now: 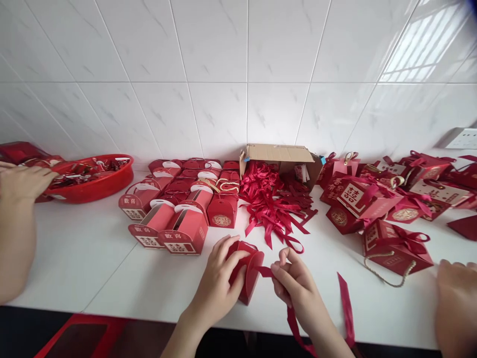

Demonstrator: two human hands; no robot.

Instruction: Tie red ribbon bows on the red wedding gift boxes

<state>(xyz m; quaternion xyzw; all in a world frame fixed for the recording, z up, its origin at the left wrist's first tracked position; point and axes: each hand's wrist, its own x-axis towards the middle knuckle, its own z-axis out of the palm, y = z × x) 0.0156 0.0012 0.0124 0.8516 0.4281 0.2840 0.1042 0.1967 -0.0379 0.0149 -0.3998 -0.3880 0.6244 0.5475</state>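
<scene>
A small red gift box (255, 283) stands near the front edge of the white table. My left hand (223, 276) is wrapped around its left side, thumb and fingers pressing the top. To its right, my right hand (292, 281) pinches a dark red ribbon (265, 271) that runs to the box's upper right side. More of the ribbon hangs below my right hand toward the table edge. Whether it passes through the box is hidden by my left hand. Another length of red ribbon (346, 303) lies to the right of my right forearm.
Several red boxes (184, 233) stand grouped at left centre. Behind, a cardboard box (279, 151) spills loose ribbons (261, 189). Ribboned boxes (398, 251) fill the right. A red basin (93, 186) sits left, beside another person's hand (26, 181); another hand (456, 293) is at far right.
</scene>
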